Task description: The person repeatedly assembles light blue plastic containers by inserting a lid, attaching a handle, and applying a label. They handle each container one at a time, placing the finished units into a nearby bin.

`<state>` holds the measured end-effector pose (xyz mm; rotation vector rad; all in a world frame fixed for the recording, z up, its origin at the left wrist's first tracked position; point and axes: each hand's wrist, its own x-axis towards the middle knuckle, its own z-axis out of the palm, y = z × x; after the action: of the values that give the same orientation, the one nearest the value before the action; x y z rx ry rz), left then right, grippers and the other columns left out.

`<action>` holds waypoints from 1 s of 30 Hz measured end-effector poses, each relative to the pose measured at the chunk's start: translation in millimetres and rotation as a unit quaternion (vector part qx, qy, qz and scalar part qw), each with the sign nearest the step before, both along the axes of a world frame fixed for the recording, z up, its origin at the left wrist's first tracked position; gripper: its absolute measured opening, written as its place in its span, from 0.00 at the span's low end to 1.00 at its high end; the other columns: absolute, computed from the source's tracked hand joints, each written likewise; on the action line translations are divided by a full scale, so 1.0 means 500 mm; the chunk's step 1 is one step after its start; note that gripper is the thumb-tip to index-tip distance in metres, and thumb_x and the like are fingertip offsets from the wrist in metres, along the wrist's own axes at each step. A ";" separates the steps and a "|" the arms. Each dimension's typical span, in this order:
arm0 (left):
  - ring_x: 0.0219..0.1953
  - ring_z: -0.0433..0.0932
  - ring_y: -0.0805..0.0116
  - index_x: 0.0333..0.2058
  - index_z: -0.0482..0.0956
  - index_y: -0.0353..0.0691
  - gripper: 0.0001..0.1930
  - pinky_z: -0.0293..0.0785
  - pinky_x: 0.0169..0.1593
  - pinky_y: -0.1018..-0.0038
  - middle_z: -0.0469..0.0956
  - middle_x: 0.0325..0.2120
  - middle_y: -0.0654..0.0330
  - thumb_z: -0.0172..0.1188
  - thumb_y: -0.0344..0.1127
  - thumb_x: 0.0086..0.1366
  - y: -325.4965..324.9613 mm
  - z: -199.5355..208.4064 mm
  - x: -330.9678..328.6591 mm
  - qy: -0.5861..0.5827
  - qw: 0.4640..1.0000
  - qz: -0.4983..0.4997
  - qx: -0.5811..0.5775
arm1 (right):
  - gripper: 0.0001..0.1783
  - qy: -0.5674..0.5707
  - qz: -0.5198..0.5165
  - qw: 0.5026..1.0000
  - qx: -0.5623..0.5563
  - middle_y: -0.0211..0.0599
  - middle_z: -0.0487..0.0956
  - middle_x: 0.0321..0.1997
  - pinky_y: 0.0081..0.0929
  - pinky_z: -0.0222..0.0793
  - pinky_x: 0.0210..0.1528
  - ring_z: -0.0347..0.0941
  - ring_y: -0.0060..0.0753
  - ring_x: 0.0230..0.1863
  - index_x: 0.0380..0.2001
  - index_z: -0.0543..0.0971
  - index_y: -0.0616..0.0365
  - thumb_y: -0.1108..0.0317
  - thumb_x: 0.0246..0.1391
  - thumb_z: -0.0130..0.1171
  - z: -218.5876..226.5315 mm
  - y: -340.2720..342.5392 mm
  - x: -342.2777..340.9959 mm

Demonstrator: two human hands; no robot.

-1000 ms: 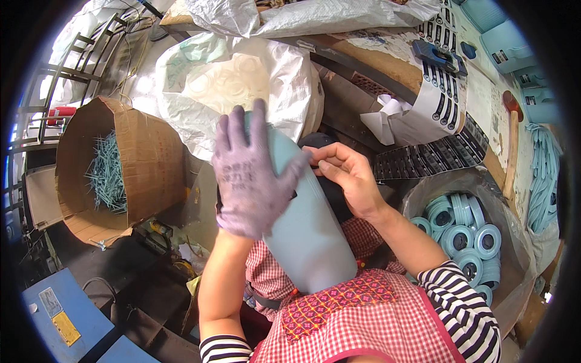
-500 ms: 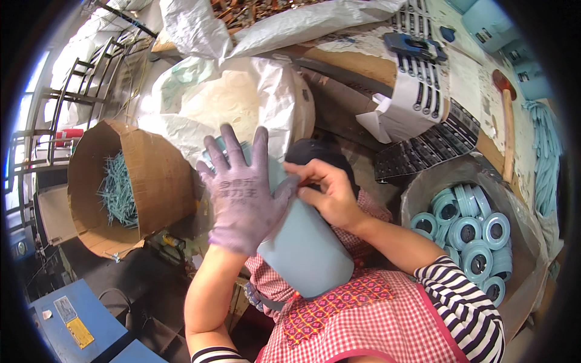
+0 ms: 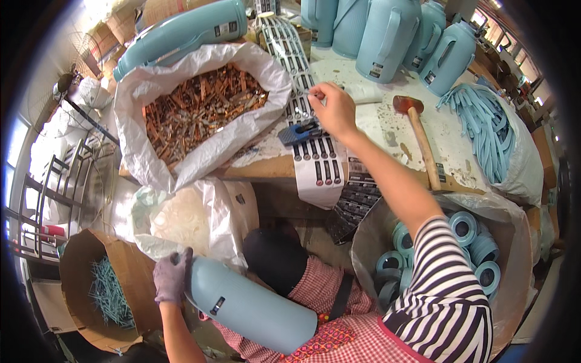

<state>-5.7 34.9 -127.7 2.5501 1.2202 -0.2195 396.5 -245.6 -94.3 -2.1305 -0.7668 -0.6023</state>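
A light blue flask body (image 3: pixel 254 302) lies slantwise across my lap, with a small dark label on its side. My left hand (image 3: pixel 172 277), in a grey-purple glove, grips its upper left end, the fingers curled at the rim. My bare right hand (image 3: pixel 334 110) is stretched out over the worktable, thumb and forefinger pinched together at a long sheet of dark labels (image 3: pixel 295 63). Whatever is between those fingertips is too small to make out. Below that hand, a blue and black clamp-like tool (image 3: pixel 301 132) lies across the sheet.
A white sack of copper-coloured strips (image 3: pixel 203 115) sits at the left. Light blue flasks (image 3: pixel 387 42) stand along the back. A mallet (image 3: pixel 422 136) lies beside blue straps (image 3: pixel 484 130). Below are a sack of blue rings (image 3: pixel 463 228) and a carton (image 3: pixel 130 284) of thin blue pieces.
My right hand has left the flask and reached forward to the label sheet. My left hand has shifted to the flask's end. A dark label now shows on the flask; the view has tilted up.
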 end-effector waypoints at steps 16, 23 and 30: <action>0.29 0.75 0.77 0.36 0.81 0.30 0.14 0.71 0.34 0.80 0.81 0.30 0.60 0.59 0.39 0.67 0.031 -0.016 -0.079 -0.362 0.823 0.139 -0.414 | 0.11 0.354 -0.005 0.884 0.305 0.33 0.78 0.20 0.25 0.57 0.14 0.65 0.23 0.14 0.26 0.80 0.61 0.66 0.53 0.71 0.149 0.167 0.563; 0.32 0.78 0.73 0.43 0.81 0.26 0.19 0.74 0.37 0.77 0.82 0.33 0.57 0.56 0.40 0.67 0.032 -0.028 -0.069 -0.344 0.855 0.130 -0.366 | 0.17 0.206 -0.041 0.968 0.140 0.35 0.79 0.21 0.27 0.66 0.22 0.71 0.25 0.19 0.24 0.82 0.61 0.57 0.52 0.71 0.131 0.121 0.479; 0.35 0.79 0.72 0.48 0.79 0.22 0.21 0.74 0.40 0.77 0.83 0.39 0.52 0.59 0.38 0.66 0.060 -0.061 -0.092 -0.309 0.834 0.115 -0.443 | 0.11 0.248 0.093 0.961 -0.084 0.26 0.80 0.26 0.18 0.65 0.28 0.70 0.15 0.24 0.31 0.84 0.58 0.61 0.57 0.65 0.102 -0.217 0.083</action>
<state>-51.9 64.7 -158.1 1.4660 0.8489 0.0907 437.8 -354.3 -43.5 -2.1964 -0.7362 0.1058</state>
